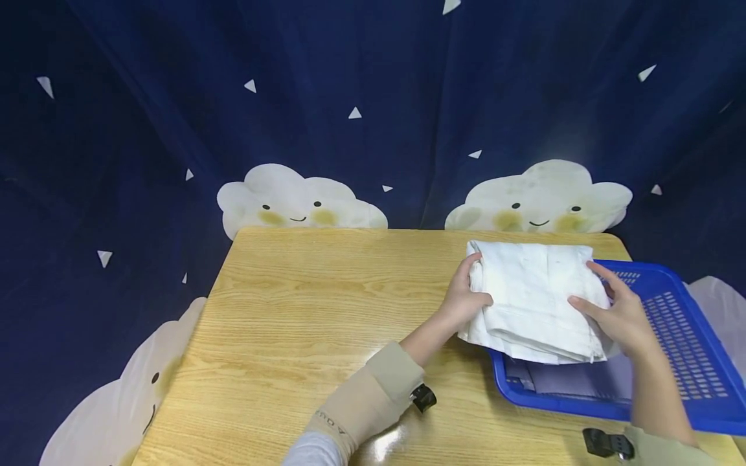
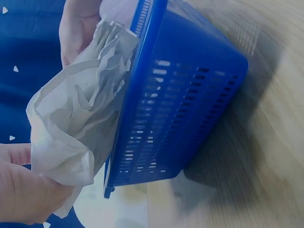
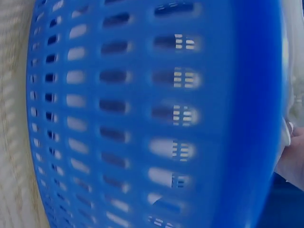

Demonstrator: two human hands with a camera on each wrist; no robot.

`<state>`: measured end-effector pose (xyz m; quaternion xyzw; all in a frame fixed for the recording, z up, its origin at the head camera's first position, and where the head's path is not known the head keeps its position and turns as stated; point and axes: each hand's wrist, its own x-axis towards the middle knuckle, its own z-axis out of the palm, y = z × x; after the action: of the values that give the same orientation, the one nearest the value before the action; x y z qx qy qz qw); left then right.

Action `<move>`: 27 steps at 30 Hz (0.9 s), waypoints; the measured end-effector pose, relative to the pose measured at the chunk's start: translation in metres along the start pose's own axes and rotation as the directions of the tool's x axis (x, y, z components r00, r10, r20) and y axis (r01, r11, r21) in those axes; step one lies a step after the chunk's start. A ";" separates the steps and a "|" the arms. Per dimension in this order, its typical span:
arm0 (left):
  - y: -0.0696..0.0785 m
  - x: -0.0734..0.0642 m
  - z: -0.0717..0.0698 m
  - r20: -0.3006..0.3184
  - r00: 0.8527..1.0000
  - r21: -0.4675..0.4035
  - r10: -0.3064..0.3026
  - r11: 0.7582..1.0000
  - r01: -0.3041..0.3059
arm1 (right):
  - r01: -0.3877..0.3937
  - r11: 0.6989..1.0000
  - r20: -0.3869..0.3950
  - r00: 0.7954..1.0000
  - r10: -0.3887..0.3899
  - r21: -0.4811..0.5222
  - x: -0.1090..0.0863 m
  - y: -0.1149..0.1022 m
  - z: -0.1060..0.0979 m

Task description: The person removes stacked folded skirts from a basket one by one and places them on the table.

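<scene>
A thick, folded white cloth (image 1: 536, 291) with several layers and stitched seams is held up over the near-left part of a blue plastic basket (image 1: 559, 404). My left hand (image 1: 465, 299) grips its left edge, thumb on top and fingers underneath. On the right side, my right hand (image 1: 623, 317) pinches the opposite edge, with its thumb on the upper face. The loose layered folds of the cloth (image 2: 80, 114) show from the side in the left wrist view, close along the basket rim (image 2: 142, 71). Basket wall (image 3: 137, 114) fills most of the right wrist view.
Inside the basket lies a flat pale greyish-lavender piece (image 1: 583, 378), partly hidden by the cloth. The basket stands at the right end of a wooden table (image 1: 326, 323). Behind hangs a dark blue curtain (image 1: 326, 77) with white triangles and smiling clouds.
</scene>
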<state>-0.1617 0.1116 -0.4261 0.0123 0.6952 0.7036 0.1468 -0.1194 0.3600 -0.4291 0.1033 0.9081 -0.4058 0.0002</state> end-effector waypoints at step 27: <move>0.012 0.002 -0.045 0.062 0.998 -0.087 0.001 0.996 0.004 | 0.029 0.999 -0.033 0.999 -0.027 0.041 0.005 -0.041 0.019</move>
<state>-0.1756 0.0685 -0.4161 0.0273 0.6591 0.7323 0.1692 -0.1337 0.3204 -0.4124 0.0970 0.9008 -0.4226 -0.0221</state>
